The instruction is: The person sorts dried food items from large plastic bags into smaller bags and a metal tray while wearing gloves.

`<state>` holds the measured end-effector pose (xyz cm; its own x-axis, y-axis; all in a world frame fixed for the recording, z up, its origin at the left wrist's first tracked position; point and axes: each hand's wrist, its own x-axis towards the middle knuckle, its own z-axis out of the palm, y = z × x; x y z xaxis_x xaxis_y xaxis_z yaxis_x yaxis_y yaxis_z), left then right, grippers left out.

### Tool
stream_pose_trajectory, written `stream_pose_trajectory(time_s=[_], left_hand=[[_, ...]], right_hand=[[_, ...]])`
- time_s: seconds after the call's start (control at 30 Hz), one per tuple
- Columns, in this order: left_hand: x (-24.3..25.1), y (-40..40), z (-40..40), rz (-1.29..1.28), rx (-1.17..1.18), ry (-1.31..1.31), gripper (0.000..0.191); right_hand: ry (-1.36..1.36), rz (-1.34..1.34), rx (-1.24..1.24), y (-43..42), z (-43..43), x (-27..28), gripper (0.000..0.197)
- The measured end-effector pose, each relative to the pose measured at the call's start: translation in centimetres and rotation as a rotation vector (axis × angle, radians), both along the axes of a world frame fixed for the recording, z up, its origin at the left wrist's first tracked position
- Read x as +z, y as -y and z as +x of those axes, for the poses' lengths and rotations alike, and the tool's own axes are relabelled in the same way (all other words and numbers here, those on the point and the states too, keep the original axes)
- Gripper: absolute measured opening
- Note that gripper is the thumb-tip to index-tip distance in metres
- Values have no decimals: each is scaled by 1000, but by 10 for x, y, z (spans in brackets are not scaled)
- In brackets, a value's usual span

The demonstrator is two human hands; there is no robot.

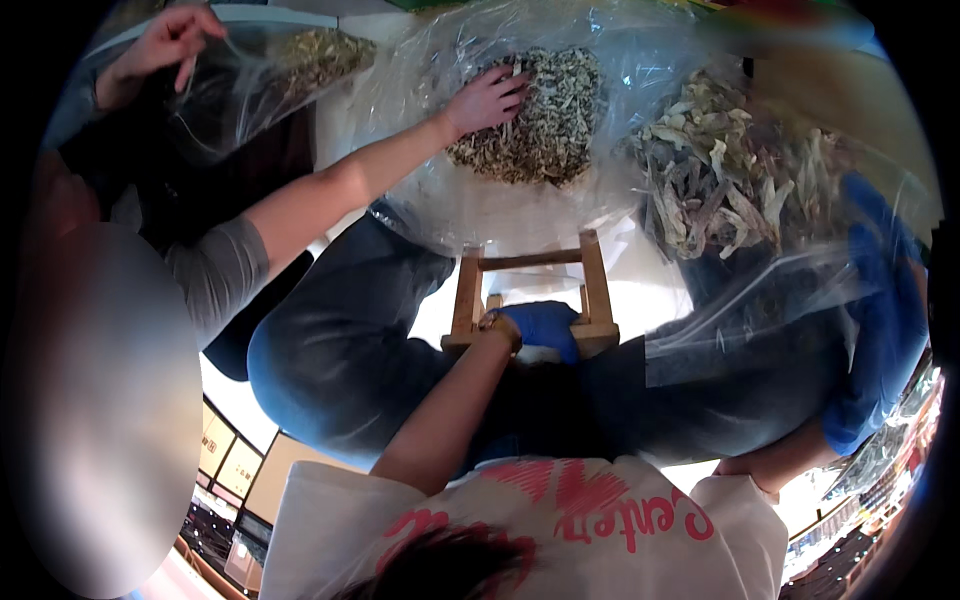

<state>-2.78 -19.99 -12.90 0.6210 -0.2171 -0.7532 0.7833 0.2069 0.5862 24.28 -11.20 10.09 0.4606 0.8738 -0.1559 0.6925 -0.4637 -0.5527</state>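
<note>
My left hand (541, 328), in a blue glove, lies at the near rail of a small wooden stool (592, 281) between my legs; its fingers are hidden. At the far right my right hand (874, 217), also in blue, is partly behind the film of a clear plastic bag (697, 352). Its grip is unclear. Large, pale, shriveled dried pieces (705, 180) fill this bag. Ahead of me, small chopped dried pieces (559, 120) lie on clear plastic sheeting (420, 202). Another person's bare hand (487, 101) touches them from the left.
The other person, in a grey sleeve (225, 262), sits close at my left; their arm reaches across in front of me. Their other hand (172, 45) is beside a clear bag (240, 97) with yellowish-brown dried bits. My knees flank the stool.
</note>
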Motion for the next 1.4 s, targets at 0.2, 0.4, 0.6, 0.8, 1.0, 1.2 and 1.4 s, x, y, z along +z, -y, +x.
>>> stream_pose_trajectory(time_s=[0.2, 0.4, 0.6, 0.8, 1.0, 1.2, 1.4], left_hand=[[10, -13, 8, 42, -171, 1, 50], [2, 5, 15, -36, -266, -36, 51], [-14, 25, 24, -70, -319, -47, 53], [-27, 56, 31, -78, -338, -40, 54], [8, 37, 49, 61, -359, -22, 55], [63, 8, 55, 818, 525, 5, 75], [167, -30, 47, 1440, 840, 497, 78]], right_hand=[[-113, -78, -208, -19, -8, -14, 26], [-265, -47, -317, -30, -6, -25, 26], [-174, -35, -271, -24, 3, -27, 27], [-225, -105, -352, -5, 13, -20, 25], [-59, -37, -150, 15, 36, -20, 26], [5, 59, -101, 27, 45, -18, 27], [61, 34, -49, 39, -3, 35, 32]])
